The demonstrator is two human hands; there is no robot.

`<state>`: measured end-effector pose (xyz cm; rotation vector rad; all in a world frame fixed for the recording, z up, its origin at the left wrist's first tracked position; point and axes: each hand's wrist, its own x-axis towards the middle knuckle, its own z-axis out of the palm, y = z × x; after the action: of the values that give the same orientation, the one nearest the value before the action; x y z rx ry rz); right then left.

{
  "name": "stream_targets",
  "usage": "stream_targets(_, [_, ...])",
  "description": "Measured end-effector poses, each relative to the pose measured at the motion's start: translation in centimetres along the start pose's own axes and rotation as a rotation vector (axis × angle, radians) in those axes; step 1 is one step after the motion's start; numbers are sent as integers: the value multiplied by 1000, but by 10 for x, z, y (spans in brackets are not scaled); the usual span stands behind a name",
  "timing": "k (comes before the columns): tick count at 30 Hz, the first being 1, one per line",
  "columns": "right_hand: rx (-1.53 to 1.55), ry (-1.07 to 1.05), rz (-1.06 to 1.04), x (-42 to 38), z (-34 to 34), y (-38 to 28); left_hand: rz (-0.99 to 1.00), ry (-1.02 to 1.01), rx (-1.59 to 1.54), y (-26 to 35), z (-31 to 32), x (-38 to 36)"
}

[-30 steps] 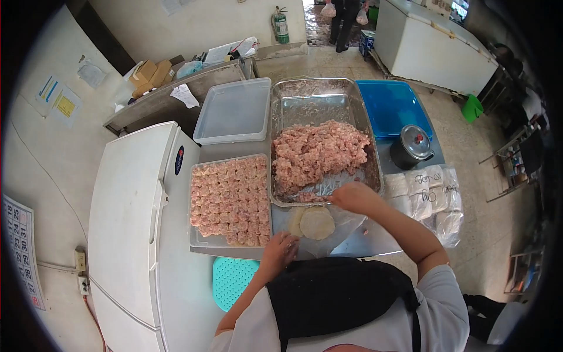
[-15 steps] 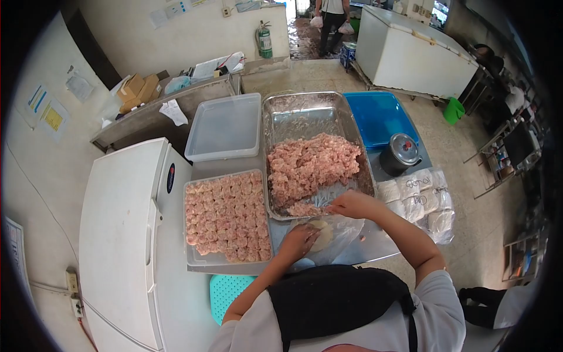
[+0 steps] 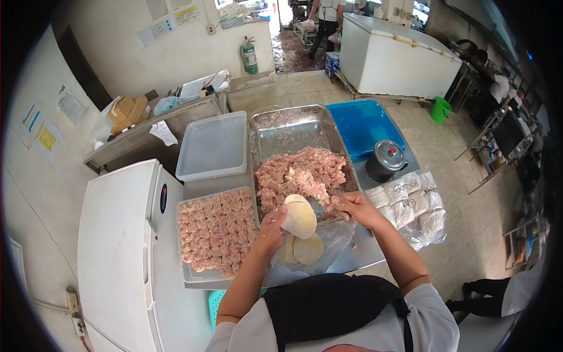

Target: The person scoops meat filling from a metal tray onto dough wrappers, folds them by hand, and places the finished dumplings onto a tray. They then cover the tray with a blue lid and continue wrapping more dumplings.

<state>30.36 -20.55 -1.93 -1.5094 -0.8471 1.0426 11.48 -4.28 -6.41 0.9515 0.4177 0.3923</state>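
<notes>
My left hand (image 3: 271, 233) is closed on round, pale dough wrappers (image 3: 300, 220), held up at the near edge of a steel pan (image 3: 293, 136). My right hand (image 3: 353, 209) grips a utensil whose working end is hidden under a lump of minced meat (image 3: 307, 183), raised over the pan. Below it a large heap of minced meat (image 3: 270, 176) fills the pan's near part. More round wrappers (image 3: 308, 249) lie on a clear plastic sheet (image 3: 337, 243) just below my left hand. To the left, a plastic tray (image 3: 190, 274) holds rows of small meat-filled dumplings (image 3: 217, 229).
An empty-looking plastic container (image 3: 212, 146) stands at the back left. Right of the pan are a blue tray (image 3: 366, 126), a lidded metal pot (image 3: 387, 161) and wrapped white packs (image 3: 404, 199). A white freezer (image 3: 114, 252) borders the table's left. Other people (image 3: 328, 23) are farther off.
My left hand has lifted wrappers off the stack and moved left and up. My right hand has raised the meat-loaded utensil above the heap. The whole view has shifted slightly.
</notes>
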Motion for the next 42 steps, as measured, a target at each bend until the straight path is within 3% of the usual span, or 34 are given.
stream_targets(1, [4, 3, 22, -3, 0, 0, -99, 13, -213, 5, 5, -1])
stream_targets(2, [7, 5, 46, -6, 0, 0, -103, 2, -209, 5, 0, 2])
stream_targets(4, [10, 14, 31, -10, -1, 4, 19, -61, 874, 0, -20, 9])
stream_targets(5, [11, 11, 18, -12, -1, 6, 18, -65, 873, -6, -26, 12])
stream_targets(8, [43, 22, -2, -17, 3, 3, -15, -33, 669, -39, -56, 31])
stream_targets(10, [35, 29, -1, -20, 6, 0, 230, -74, 459, -57, -70, 45])
stream_targets(11, [28, 39, -3, -20, 7, -1, 233, -72, 459, -57, -66, 43])
stream_targets(13, [25, 47, -3, -20, 11, -1, 100, 60, -72, -14, -13, 28])
stream_targets(17, [10, 76, -14, -19, 21, -7, 146, 81, 20, -3, 7, 28])
stream_targets(19, [14, 77, -67, -13, 25, 0, 185, -126, -350, -1, 13, 33])
stream_targets(21, [21, 80, -119, -1, 33, 17, 216, -137, -446, 11, 31, 30])
stream_targets(23, [-452, 356, -514, 10, 43, 35, 240, -92, -590, 29, 54, 28])
stream_targets(24, [-452, 359, -514, 9, 40, 34, 238, -93, -590, 24, 47, 34])
stream_targets(26, [-796, 336, -557, 6, 28, 30, 248, -108, -709, 13, 22, 53])
stream_targets(27, [-795, 347, -561, 1, 24, 22, 211, 69, -693, 17, 23, 52])
stream_targets(28, [-1031, 276, -405, -10, 20, 9, 207, 58, -688, 4, 2, 59])
stream_targets(29, [-1258, 203, -236, -18, 16, 0, 175, -238, -822, -20, -33, 73])
stream_targets(30, [-1258, 222, -233, -22, 15, -3, 132, -537, -946, -33, -49, 85])
stream_targets(31, [-1269, 229, -291, -25, 19, -3, 81, 141, -769, -15, -17, 70])
stream_targets(34, [-1221, 212, -388, -28, 24, -6, 94, 202, -645, 9, 23, 52])
stream_targets(36, [-1345, 76, -397, -21, 9, -6, 75, 220, -627, 15, 35, 47])
stream_targets(38, [-1429, 99, -394, -33, 9, -32, 99, 185, -638, 12, 32, 49])
stream_targets(40, [-1416, 174, -553, -37, 11, -39, 100, 190, -587, 13, 35, 50])
stream_targets(42, [-1343, 134, -518, -25, 4, -26, 144, 227, -658, 14, 41, 53])
